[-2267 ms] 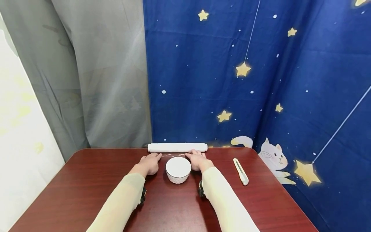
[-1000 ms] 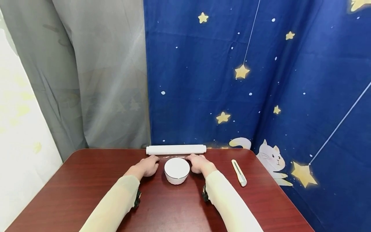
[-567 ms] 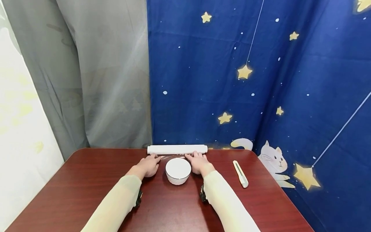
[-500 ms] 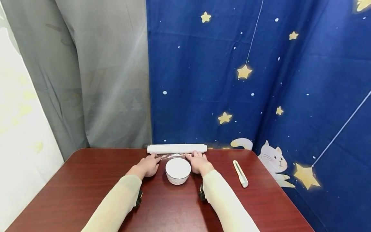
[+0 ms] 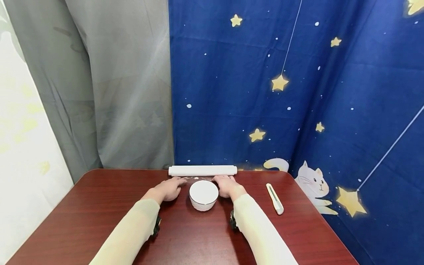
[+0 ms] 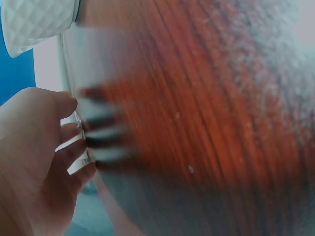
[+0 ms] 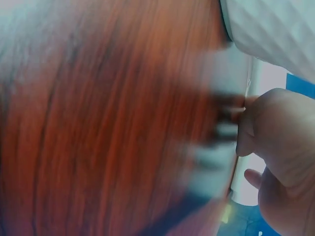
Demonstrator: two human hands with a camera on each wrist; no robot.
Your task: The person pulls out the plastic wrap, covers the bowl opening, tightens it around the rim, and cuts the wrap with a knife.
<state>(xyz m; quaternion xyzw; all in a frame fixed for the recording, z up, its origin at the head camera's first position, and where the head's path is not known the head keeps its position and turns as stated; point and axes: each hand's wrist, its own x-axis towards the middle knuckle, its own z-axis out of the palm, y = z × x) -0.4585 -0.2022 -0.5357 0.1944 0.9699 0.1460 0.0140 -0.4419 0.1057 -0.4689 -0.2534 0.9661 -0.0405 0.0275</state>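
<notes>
A white roll of cling film [image 5: 202,170] lies along the far table edge. A thin, shiny strip of clear film [image 5: 196,178] shows in front of it, between the two hands. My left hand [image 5: 170,188] reaches in from the left, its spread fingertips down at the film's edge; the left wrist view shows a gap between thumb and fingers. My right hand [image 5: 226,186] is at the other end of the strip, fingers bent down near the roll; I cannot tell if it pinches the film. Between the hands stands a white bowl [image 5: 203,201] with a dark rim line and textured side.
A white utility knife [image 5: 275,198] lies on the right side of the red-brown wooden table [image 5: 198,239]. Behind the table hang a grey curtain [image 5: 129,92] and a blue curtain [image 5: 225,81] with stars.
The film strip, raised and glinting half a second ago, now lies lower and thinner. My fingers, lifted toward the roll then, have come down; both hands stay beside the bowl.
</notes>
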